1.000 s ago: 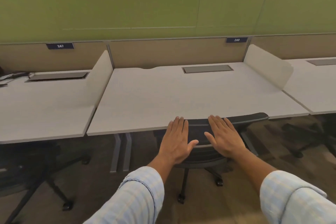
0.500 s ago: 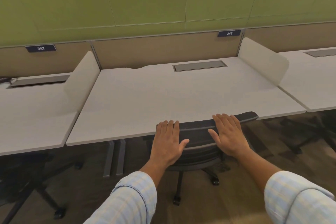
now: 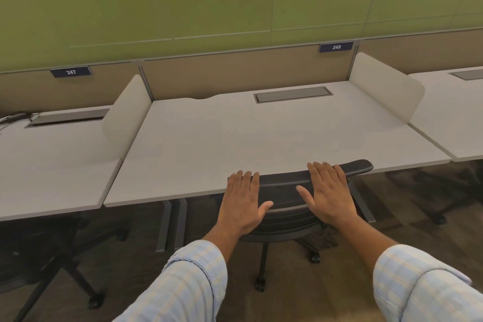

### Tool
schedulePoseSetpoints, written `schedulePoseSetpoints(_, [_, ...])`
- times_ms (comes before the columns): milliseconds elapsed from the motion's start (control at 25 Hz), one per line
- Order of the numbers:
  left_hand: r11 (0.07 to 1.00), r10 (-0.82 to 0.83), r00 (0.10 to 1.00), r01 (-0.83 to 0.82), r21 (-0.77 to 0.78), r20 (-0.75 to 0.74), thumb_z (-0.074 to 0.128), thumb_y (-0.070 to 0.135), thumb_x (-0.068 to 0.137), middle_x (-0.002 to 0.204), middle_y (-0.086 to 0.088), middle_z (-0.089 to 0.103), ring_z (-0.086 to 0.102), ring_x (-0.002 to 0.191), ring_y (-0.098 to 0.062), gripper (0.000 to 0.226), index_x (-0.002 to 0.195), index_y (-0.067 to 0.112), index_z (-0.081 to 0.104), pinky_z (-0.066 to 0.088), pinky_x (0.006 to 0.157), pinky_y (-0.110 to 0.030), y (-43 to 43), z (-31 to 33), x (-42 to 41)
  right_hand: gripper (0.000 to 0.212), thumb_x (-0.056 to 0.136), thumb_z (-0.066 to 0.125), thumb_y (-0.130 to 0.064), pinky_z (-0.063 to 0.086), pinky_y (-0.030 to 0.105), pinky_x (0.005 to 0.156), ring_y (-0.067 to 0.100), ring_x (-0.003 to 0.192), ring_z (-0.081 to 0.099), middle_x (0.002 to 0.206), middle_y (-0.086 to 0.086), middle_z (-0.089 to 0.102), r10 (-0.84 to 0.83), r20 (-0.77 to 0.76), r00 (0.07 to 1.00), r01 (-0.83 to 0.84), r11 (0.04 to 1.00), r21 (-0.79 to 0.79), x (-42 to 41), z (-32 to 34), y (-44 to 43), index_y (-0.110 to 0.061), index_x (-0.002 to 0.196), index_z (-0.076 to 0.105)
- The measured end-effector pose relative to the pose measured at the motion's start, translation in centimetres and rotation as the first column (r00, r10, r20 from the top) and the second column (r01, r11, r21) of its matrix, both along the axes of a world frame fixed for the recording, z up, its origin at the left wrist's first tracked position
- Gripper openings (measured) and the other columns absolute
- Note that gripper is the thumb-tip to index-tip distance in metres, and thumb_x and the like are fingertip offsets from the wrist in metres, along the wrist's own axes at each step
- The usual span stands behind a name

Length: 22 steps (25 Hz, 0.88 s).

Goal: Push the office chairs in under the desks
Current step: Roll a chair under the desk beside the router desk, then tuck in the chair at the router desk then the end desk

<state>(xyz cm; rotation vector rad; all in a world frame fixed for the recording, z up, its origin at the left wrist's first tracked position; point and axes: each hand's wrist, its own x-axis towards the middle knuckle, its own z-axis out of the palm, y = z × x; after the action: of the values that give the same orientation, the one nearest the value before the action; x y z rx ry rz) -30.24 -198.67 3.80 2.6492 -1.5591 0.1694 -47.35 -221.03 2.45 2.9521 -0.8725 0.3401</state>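
A black mesh office chair (image 3: pixel 285 185) stands at the front edge of the middle white desk (image 3: pixel 261 133), the one labelled 248. Its seat is hidden under the desktop and the top of its backrest touches the desk's edge. My left hand (image 3: pixel 243 204) lies flat on the left part of the backrest, fingers spread. My right hand (image 3: pixel 329 196) lies flat on the right part in the same way. Neither hand curls around the backrest; both palms press against it.
Another black chair (image 3: pixel 60 256) sits under the left desk (image 3: pixel 52 159), labelled 247, and a chair base (image 3: pixel 441 206) shows under the right desk (image 3: pixel 460 117). White side screens (image 3: pixel 386 91) divide the desks. Cables (image 3: pixel 15 117) lie at the far left. A green wall stands behind.
The chair has rolled slightly further under the desk with both palms on its backrest. My view has shifted to the left and tilted a little.
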Motion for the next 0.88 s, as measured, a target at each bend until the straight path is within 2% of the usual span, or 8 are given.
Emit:
schedulePoseSetpoints(160, [1.000,0.015,1.000,-0.014,0.006,-0.025,0.025,0.074,0.108,0.181,-0.016,-0.006,-0.010,0.167,-0.036,0.094,0.172,0.013,-0.006,-0.003,0.136,-0.052,3.0,0.0,-0.1,0.095,0.104,0.015,-0.079,-0.001,0.056,0.135,0.035,0.166,0.011,0.178,0.015,0.022,-0.006,-0.008,1.000,0.006,1.000,-0.008,1.2,-0.5,3.7,-0.012,0.170,0.020])
schedulePoseSetpoints(320, [1.000,-0.004,1.000,0.005,0.012,-0.008,0.025,0.071,0.109,0.176,-0.015,-0.024,-0.021,0.165,-0.034,0.094,0.170,0.013,-0.015,-0.005,0.136,-0.051,7.9,-0.9,0.5,0.096,0.104,0.018,-0.080,-0.001,0.058,0.135,0.036,0.167,0.006,0.179,0.017,0.017,0.049,-0.022,0.999,-0.049,0.999,-0.013,3.1,-0.7,8.6,-0.011,0.171,0.017])
schedulePoseSetpoints(520, [0.996,0.092,0.996,-0.092,0.014,-0.016,0.020,0.072,0.109,0.175,-0.016,-0.027,-0.024,0.164,-0.034,0.094,0.167,0.010,-0.019,-0.008,0.135,-0.050,16.9,-1.3,2.1,0.097,0.104,0.011,-0.081,-0.005,0.054,0.135,0.032,0.166,-0.015,0.180,0.015,-0.008,0.149,-0.037,0.988,-0.148,0.989,0.028,6.5,-1.0,16.4,-0.013,0.172,-0.001])
schedulePoseSetpoints(760, [0.956,0.293,0.956,-0.293,0.019,0.014,0.004,0.075,0.106,0.178,-0.021,-0.010,-0.012,0.166,-0.038,0.095,0.169,0.004,-0.003,-0.007,0.133,-0.050,32.0,-1.4,4.8,0.095,0.104,0.006,-0.080,-0.012,0.047,0.133,0.025,0.164,-0.020,0.179,0.008,-0.013,0.387,-0.080,0.919,-0.385,0.922,0.046,10.9,-1.4,29.8,-0.014,0.171,-0.008])
schedulePoseSetpoints(880, [0.920,0.391,0.921,-0.391,0.017,-0.006,0.007,0.073,0.107,0.178,-0.022,-0.007,-0.009,0.166,-0.038,0.094,0.170,0.003,0.001,-0.002,0.135,-0.053,39.8,-1.6,5.5,0.094,0.103,0.003,-0.081,-0.012,0.046,0.132,0.025,0.163,-0.024,0.178,0.008,-0.019,0.474,-0.057,0.878,-0.471,0.880,0.067,13.6,-1.7,37.2,-0.015,0.170,-0.012])
